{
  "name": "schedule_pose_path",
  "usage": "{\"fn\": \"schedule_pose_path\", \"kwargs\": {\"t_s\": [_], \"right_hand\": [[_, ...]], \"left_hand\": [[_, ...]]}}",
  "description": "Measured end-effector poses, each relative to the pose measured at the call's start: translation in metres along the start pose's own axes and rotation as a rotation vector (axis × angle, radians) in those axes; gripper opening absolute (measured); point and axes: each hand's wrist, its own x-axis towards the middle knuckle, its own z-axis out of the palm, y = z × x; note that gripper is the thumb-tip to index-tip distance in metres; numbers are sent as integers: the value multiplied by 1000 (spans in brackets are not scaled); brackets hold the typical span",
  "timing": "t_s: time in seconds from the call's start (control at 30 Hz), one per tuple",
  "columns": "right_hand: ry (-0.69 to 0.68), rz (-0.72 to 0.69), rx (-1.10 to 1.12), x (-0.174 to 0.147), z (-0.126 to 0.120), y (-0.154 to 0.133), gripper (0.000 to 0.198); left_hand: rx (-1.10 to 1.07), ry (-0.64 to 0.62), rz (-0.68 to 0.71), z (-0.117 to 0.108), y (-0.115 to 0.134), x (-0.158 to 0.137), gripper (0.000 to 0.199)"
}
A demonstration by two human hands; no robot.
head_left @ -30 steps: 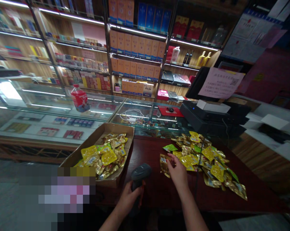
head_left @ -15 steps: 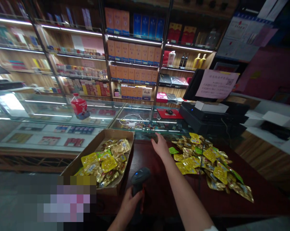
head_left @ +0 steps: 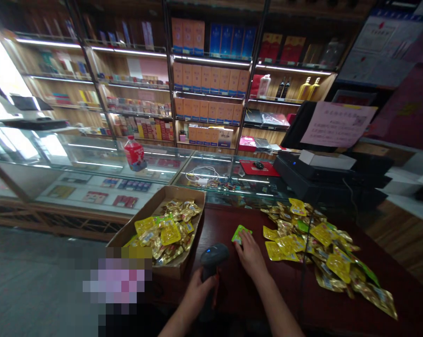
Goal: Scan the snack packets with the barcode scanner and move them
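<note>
My left hand is wrapped round the handle of a dark barcode scanner, whose head with a blue light points away from me. In my right hand is a small green snack packet, held by the fingertips just above or on the dark red tabletop; I cannot tell which. On the right lies a loose pile of gold and yellow snack packets. An open cardboard box on the left holds more such packets.
Behind the table runs a glass display counter with a red-labelled bottle and a white cable on it. A monitor and black till equipment stand at the right. Shelves of boxes fill the back.
My right hand has drawn back toward me and taken hold of the green packet, now apart from the pile. The view has shifted left. My left hand still grips the scanner.
</note>
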Motion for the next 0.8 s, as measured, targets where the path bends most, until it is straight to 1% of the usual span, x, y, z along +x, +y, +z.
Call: {"fn": "schedule_pose_path", "kwargs": {"t_s": [0.07, 0.13, 0.2, 0.27, 0.3, 0.37, 0.43, 0.5, 0.57, 0.63, 0.73, 0.8], "right_hand": [[11, -55, 102, -17, 3, -4, 36], [72, -37, 120, -29, 2, -8, 36], [166, 63, 62, -34, 0, -13, 41], [228, 196, -17, -34, -2, -19, 57], [229, 245, -43, -34, -3, -21, 63], [193, 280, -44, -32, -5, -24, 66], [151, 243, 27, -31, -7, -25, 63], [159, 201, 155, -31, -10, -23, 65], [194, 186, 301, -31, -12, -20, 69], [232, 206, 404, -31, -14, -17, 75], [274, 251, 491, -30, -15, -14, 85], [293, 266, 605, -28, -13, -11, 90]], "left_hand": [[11, -11, -11, 0, -1, 2, 43], [11, -25, -16, -1, 0, 3, 45], [7, -37, -12, -1, 1, 2, 46], [6, -59, 5, -1, 4, 1, 45], [9, -72, 14, -2, 4, 0, 46], [12, -98, 32, -2, 5, 0, 52], [11, -110, 48, -3, 3, 2, 61], [20, -102, 44, -3, 2, 3, 67], [41, -92, 45, -3, 1, 4, 65], [59, -104, 69, -3, 1, 3, 61], [76, -158, 95, -3, 4, -1, 58], [89, -188, 105, -2, 6, -3, 56]]}}
